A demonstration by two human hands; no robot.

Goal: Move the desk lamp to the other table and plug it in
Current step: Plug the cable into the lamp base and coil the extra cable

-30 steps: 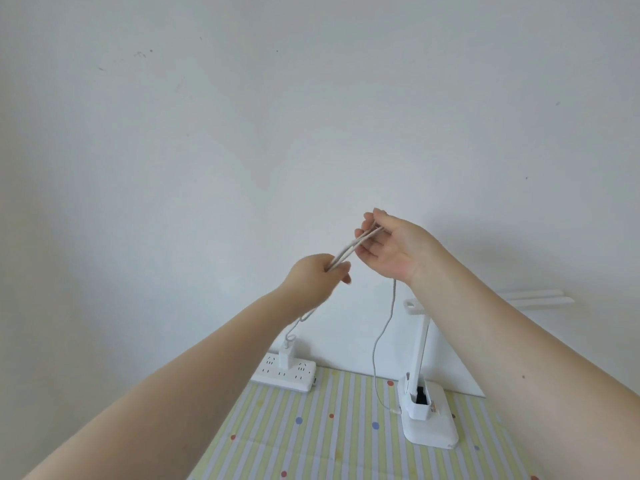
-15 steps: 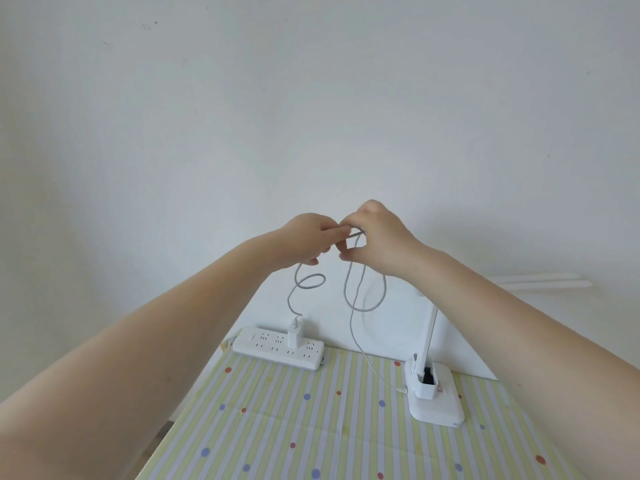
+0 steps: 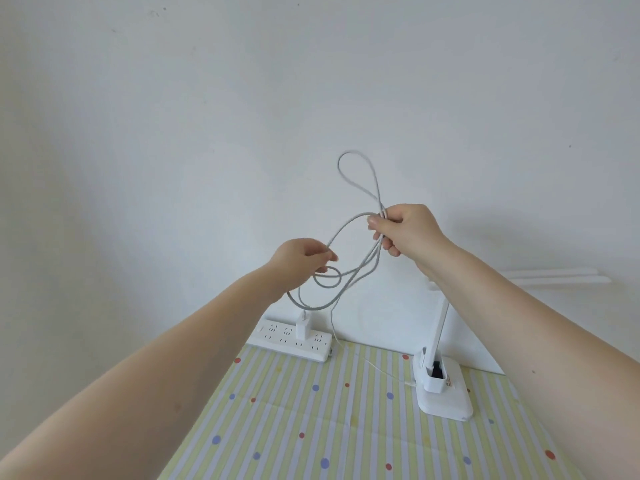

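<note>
A white desk lamp (image 3: 441,389) stands on the striped, dotted table (image 3: 311,427) at the right, its head reaching right along the wall. Its grey cable (image 3: 349,282) hangs in loops in the air above the table. My right hand (image 3: 403,230) grips a bunch of cable loops, one loop sticking up above it. My left hand (image 3: 303,259), lower and to the left, pinches another strand of the cable. The cable runs down to a white adapter (image 3: 302,328) plugged into a white power strip (image 3: 294,339) by the wall.
A plain white wall stands right behind the table. The table's left edge runs diagonally below my left forearm. A thin white wire lies on the tablecloth between the power strip and the lamp base.
My hands, close together half a second ago, have moved apart. The right hand now holds gathered loops higher up, and the left hand has dropped down to the left along the cable.
</note>
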